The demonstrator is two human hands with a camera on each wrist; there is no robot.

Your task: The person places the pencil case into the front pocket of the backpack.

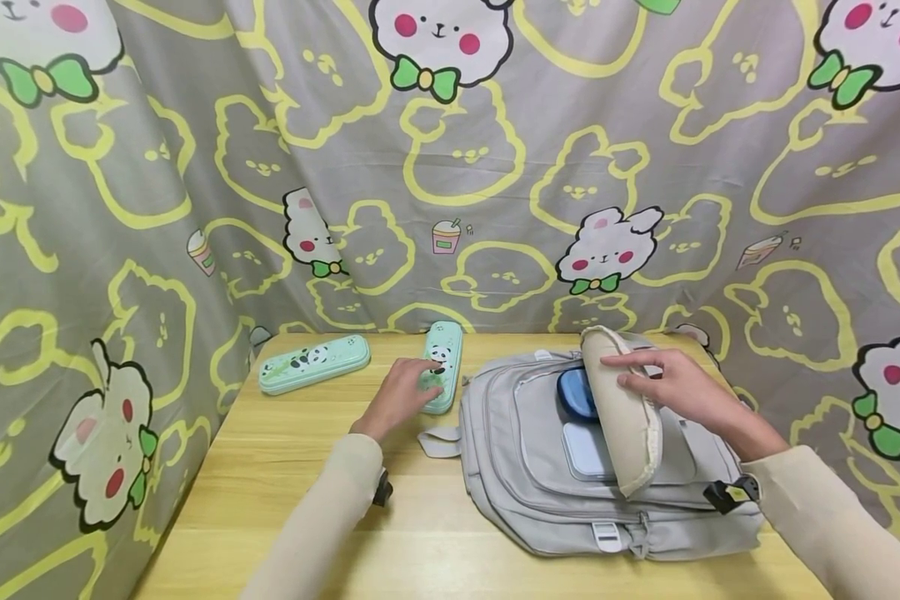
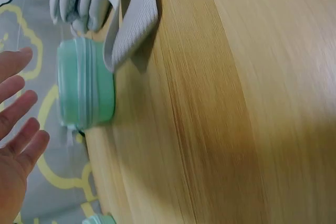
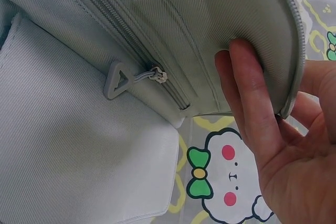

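Observation:
A grey backpack (image 1: 495,433) lies on the table in the head view. My right hand (image 1: 678,383) holds its unzipped front flap (image 1: 622,425) up, fingers on one face and thumb on the other, as the right wrist view shows. Inside the pocket are a dark blue rounded case (image 1: 576,393) and a pale blue flat box (image 1: 587,452), both partly hidden by the flap. Left of the bag, my left hand (image 1: 401,392) hovers at a mint green panda pencil case (image 1: 444,367). Its fingers are spread and apart from the pencil case (image 2: 86,85) in the left wrist view.
A second mint panda pencil case (image 1: 315,365) lies at the table's back left. A strap loop (image 1: 441,442) sticks out from the bag's left side. A patterned curtain (image 1: 487,167) hangs behind the wooden table (image 1: 285,467) and along its sides.

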